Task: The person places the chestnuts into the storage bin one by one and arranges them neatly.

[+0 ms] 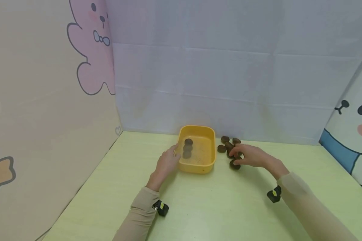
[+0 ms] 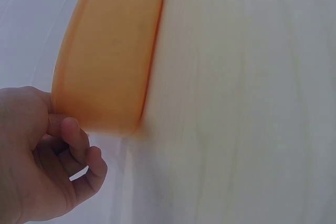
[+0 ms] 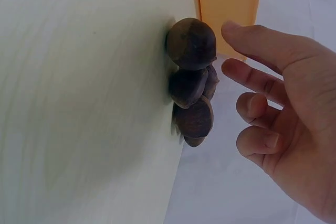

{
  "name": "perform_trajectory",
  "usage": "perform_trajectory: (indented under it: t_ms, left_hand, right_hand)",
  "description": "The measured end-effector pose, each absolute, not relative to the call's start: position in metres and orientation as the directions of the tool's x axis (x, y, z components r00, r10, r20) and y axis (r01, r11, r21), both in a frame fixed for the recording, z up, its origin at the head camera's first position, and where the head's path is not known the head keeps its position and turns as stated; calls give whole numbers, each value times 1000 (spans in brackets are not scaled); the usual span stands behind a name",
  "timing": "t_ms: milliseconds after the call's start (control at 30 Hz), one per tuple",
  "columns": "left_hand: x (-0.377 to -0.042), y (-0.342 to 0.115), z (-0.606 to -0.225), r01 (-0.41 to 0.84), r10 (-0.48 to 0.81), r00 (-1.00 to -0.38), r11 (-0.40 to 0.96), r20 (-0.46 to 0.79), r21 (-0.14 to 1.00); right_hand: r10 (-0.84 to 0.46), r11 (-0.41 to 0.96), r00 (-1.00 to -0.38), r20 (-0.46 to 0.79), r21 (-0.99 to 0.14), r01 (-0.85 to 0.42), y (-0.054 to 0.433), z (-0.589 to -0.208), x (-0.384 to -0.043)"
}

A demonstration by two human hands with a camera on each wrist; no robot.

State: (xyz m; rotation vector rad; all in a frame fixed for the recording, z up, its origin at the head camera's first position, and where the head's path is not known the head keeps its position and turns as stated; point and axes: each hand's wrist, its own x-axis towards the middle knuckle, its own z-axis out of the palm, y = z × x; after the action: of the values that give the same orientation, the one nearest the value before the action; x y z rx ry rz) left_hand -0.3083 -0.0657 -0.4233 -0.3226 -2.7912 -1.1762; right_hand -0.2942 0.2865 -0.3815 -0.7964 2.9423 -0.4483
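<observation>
A yellow plastic box point(image 1: 196, 169) stands on the table, with three dark brown chestnuts point(image 1: 187, 147) in a line along its left part. My left hand point(image 1: 167, 163) grips the box's left rim between thumb and fingers; in the left wrist view the hand point(image 2: 47, 156) is at the box's point(image 2: 107, 56) near corner. To the right of the box lies a loose heap of chestnuts point(image 1: 225, 139). Over the heap is my right hand point(image 1: 253, 156). In the right wrist view its fingers point(image 3: 262, 82) are spread and slightly bent, apart from the nearest chestnut point(image 3: 191, 44), with nothing held.
A pale yellow-green table point(image 1: 205, 204) carries everything. Close behind the box and heap hangs a white cloth wall point(image 1: 223, 77). Printed panels rise at left point(image 1: 48, 83) and right point(image 1: 356, 134). Each wrist bears a small black camera.
</observation>
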Motion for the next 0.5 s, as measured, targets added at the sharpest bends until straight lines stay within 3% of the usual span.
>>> perform_trajectory:
  t_ms: [267,500]
  left_hand:
    - [-309,-66,-424,232,155,-973,679,174,696]
    - [-308,-65,-423,237,154,-971,678,181,696]
  right_hand:
    - [-519,817,-853,-53,-325,-477,291,-392,-288]
    - [-532,808,-846,-39,-323,-493,292,-396,-288]
